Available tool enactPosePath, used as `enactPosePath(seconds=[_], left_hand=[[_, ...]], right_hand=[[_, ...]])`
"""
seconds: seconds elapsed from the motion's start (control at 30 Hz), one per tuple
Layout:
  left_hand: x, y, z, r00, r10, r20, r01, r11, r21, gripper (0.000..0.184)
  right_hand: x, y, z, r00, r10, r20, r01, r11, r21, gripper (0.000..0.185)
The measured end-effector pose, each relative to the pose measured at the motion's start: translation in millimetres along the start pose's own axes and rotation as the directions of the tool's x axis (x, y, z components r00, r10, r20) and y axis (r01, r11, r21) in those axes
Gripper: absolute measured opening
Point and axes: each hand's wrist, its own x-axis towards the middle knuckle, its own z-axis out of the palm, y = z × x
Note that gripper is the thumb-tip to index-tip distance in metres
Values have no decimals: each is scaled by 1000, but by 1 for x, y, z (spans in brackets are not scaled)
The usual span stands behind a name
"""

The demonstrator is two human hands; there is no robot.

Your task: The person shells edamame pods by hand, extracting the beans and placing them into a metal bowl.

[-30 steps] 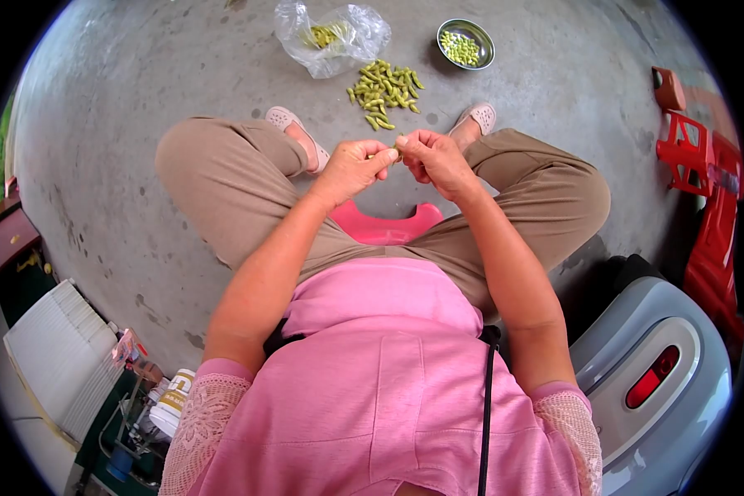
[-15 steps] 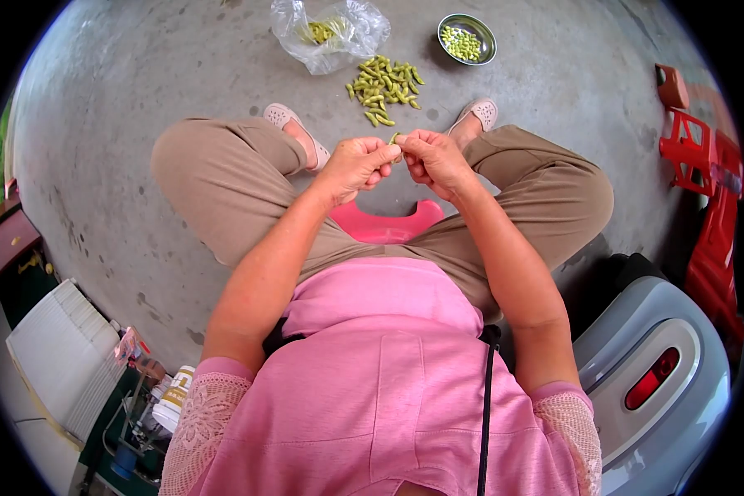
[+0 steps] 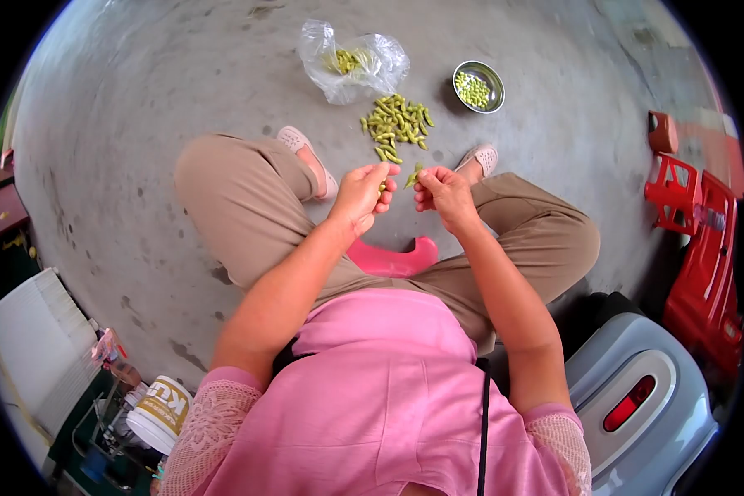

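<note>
Jutting from the right hand's (image 3: 446,198) closed thumb-and-finger pinch, a green pod (image 3: 412,178) sits just beside the curled left hand (image 3: 360,195), which holds a half-hidden greenish bit (image 3: 381,187), pod pile (image 3: 398,124) beyond the grip, clear bag (image 3: 386,68) and metal bowl (image 3: 495,86) farther out.

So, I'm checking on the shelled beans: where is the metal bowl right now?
In the head view, the metal bowl sits on the floor, right of the bag and pods, beyond the right shoe.
</note>
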Motion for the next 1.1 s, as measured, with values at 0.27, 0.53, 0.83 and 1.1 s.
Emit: enactPosePath(seconds=[0.27, 0.53, 0.83, 1.1], left_hand=[[2, 13, -9, 989, 115, -88, -135, 952, -274, 20], [11, 16, -13, 967, 255, -6, -223, 833, -507, 21], [9, 8, 7, 918, 311, 246, -153, 851, -503, 47], [-2, -12, 21, 835, 479, 269, -480, 875, -68, 75]], right_hand=[[96, -31, 52, 993, -83, 86, 89, 994, -62, 12], [101, -56, 75, 996, -78, 50, 72, 990, 118, 16], [1, -9, 45, 984, 165, 65, -167, 735, 657, 25], [15, 16, 55, 994, -26, 104, -83, 424, 902, 23]])
